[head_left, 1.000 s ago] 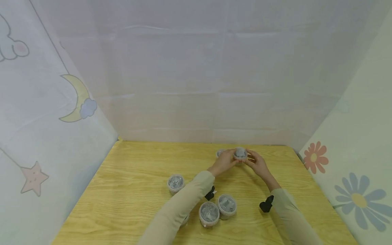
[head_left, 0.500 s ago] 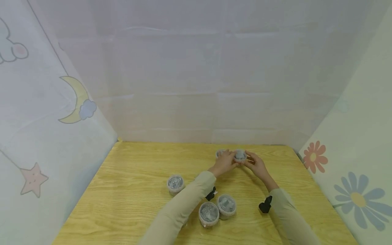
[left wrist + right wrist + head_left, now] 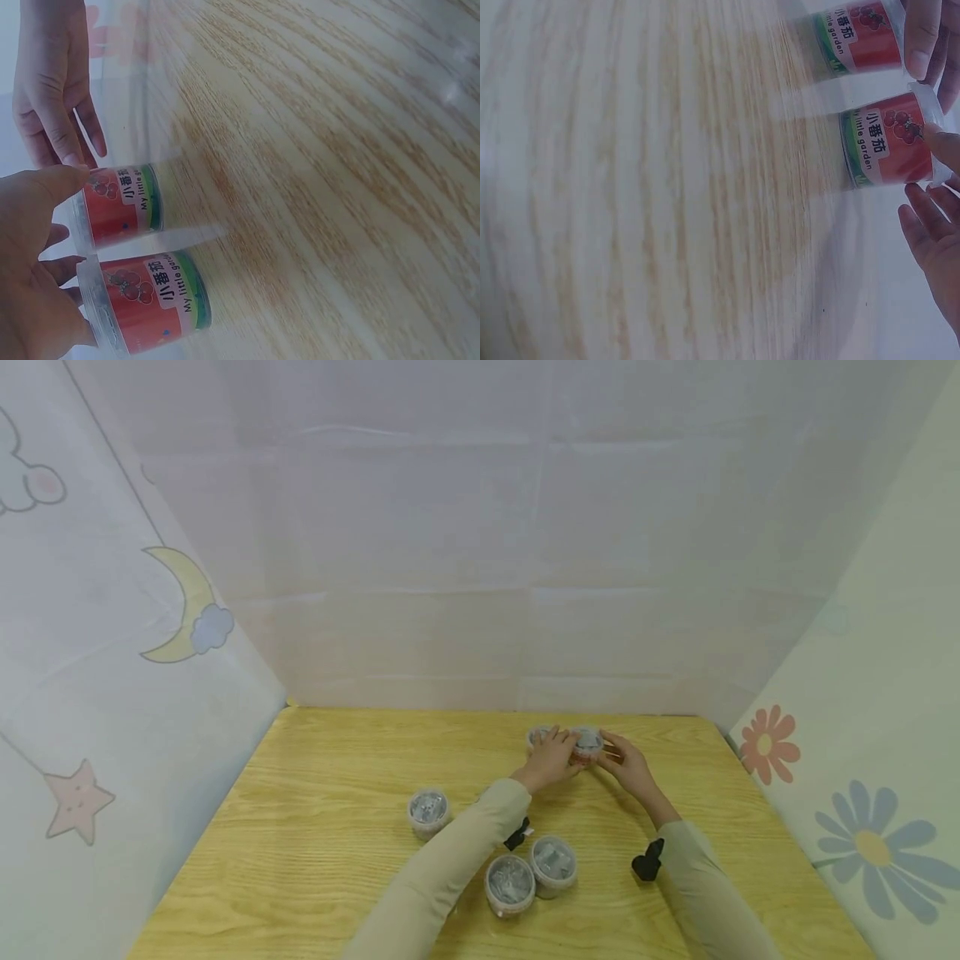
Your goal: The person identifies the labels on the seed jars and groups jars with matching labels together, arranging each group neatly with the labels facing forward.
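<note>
Far part of the yellow wood-grain table (image 3: pixel 322 793), right of centre: two round clear plastic cups with red tomato labels and grey contents, the left cup (image 3: pixel 537 733) and the right cup (image 3: pixel 588 740), upright side by side with a narrow gap. Left hand (image 3: pixel 549 762) spread across both, thumb at right cup's rim, fingers reaching to left cup's rim. Right hand (image 3: pixel 632 772) at right cup's right side, fingers and thumb loosely extended, touching it. Similar cups: one mid-left (image 3: pixel 428 811), two nearer the person (image 3: pixel 510 882) and (image 3: pixel 553 862), just beside each other.
</note>
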Available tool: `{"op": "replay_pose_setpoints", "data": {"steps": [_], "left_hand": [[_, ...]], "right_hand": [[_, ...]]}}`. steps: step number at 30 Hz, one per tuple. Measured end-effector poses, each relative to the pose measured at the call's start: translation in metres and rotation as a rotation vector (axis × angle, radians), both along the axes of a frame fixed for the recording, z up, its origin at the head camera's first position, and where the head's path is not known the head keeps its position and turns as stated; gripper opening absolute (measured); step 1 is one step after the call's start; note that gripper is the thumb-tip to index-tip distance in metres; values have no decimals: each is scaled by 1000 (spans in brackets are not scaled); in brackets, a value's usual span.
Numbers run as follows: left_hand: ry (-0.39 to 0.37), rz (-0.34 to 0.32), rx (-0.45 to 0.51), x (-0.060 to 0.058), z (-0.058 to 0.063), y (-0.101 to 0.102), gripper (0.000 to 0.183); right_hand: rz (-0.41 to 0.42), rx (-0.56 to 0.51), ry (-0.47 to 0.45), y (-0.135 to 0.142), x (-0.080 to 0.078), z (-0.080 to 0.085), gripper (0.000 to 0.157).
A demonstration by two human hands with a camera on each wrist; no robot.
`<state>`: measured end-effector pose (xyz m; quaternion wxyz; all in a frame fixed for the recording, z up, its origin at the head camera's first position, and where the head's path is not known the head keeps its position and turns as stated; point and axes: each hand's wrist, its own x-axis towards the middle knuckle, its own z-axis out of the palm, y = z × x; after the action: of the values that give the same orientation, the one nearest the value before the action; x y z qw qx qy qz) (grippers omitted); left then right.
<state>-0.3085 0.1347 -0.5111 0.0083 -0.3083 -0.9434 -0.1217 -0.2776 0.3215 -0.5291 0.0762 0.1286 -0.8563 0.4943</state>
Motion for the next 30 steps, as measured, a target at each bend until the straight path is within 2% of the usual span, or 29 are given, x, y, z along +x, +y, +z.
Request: {"op": "replay_pose_setpoints", "data": {"steps": [3,6,12,20,30], "left_hand": [[-6,1,-5,-1,-1,0,62],[-13,7,-13,-1,-1,1,62],[-3,22,-32,-2,1,2,63],[-3,10,-28,-1,0,2,64],[-18,-5,-9,-1,0,0,65]], "right_hand": [[-9,10,3,5,-7,-12,58],[-17,24,11,6,-9,-16,58],[-22,28,1,4,-7,-10,57],[-23,-3,-24,8,-7,-15,59],[-35,34,-43,6,-4,-4,63]]}}
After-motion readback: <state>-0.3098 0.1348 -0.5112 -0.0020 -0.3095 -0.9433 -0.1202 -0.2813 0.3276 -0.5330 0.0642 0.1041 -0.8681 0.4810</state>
